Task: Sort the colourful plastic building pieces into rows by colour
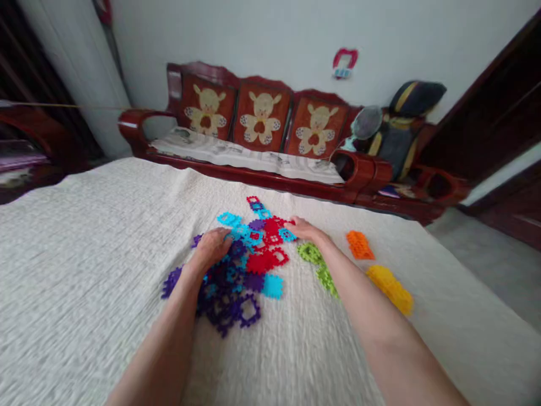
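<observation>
A mixed heap of flat, notched plastic pieces lies on the cream cloth, with purple pieces, red pieces and light blue pieces. My left hand rests on the heap's left side, over purple and blue pieces; its fingertips are blurred among them. At the upper right of the heap, my right hand touches the edge beside red and blue pieces, its fingers partly hidden. Green pieces lie near my right forearm. Farther right are an orange stack and a yellow stack.
The cloth-covered surface spreads around the pieces. Behind it stands a wooden sofa with bear-patterned back cushions. A dark and yellow bag sits at the right. A red armrest is at the far left.
</observation>
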Demonstrator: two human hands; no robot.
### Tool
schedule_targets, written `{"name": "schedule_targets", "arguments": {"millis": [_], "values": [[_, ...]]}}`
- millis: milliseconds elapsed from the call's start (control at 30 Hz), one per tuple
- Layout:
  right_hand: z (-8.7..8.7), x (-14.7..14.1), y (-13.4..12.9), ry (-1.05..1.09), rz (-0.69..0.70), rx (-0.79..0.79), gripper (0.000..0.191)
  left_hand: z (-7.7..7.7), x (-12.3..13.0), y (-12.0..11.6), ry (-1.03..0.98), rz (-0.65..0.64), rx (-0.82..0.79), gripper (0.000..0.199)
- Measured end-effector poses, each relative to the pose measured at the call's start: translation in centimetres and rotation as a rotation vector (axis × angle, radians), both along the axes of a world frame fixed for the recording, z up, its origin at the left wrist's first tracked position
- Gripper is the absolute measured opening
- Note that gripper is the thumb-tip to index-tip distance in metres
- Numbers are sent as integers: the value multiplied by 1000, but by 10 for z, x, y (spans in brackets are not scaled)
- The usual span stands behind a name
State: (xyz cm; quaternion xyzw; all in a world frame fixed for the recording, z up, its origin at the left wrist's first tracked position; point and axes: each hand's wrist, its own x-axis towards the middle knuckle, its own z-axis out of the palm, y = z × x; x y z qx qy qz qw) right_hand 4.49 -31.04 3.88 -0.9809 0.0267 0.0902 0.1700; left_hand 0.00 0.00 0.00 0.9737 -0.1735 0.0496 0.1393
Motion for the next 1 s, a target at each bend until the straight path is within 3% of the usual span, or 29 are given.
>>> {"name": "schedule_targets", "arguments": {"millis": [233, 400, 567, 733, 867, 1000], "values": [[-4, -13, 57, -12, -116, 103, 39, 18, -8, -7, -63, -17, -55, 37], [-10, -31, 73, -145, -147, 193, 36, 37, -28, -36, -124, -179, -107, 35], [-19, -52, 64, -236, -147, 288, 34, 37, -73, -75, -112, -349, -63, 26], [-24, -81, 41, -587, -24, 472, 38, 13, -111, -94, -146, -436, 9, 47], [-30, -116, 17, -752, -22, 463, 34, -2, -117, -94, -147, -457, 36, 47], [-39, -153, -3, -909, -26, 432, 33, 2, -114, -90, -170, -368, 33, 36]]}}
